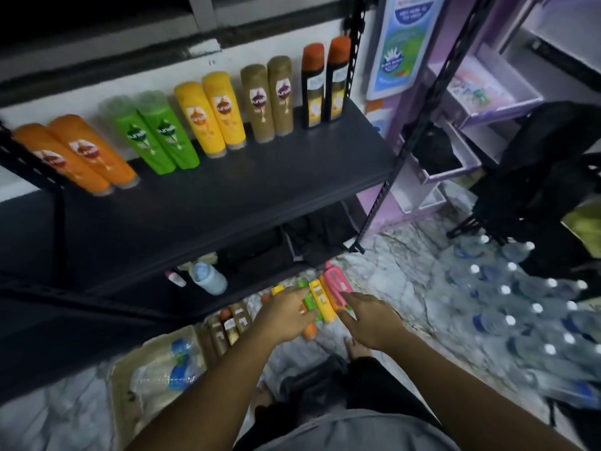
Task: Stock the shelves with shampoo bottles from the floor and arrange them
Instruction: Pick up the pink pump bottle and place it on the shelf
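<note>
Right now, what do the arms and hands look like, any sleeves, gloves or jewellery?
The left arm and right arm are bare, no sleeves in view. The left hand and right hand wear no gloves; no watch or ring shows, though the picture is blurry.

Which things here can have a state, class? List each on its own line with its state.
Shelf bottles, upright, in colour pairs along the back.
Floor bottles, lying flat, not yet shelved.
Pink bottle, lying flat by the right fingertips.
Left hand, open, fingers reaching onto the floor bottles.
Right hand, open, holding nothing.
Cardboard box, open, bottles inside.
Water bottles, capped, on the floor.
</note>
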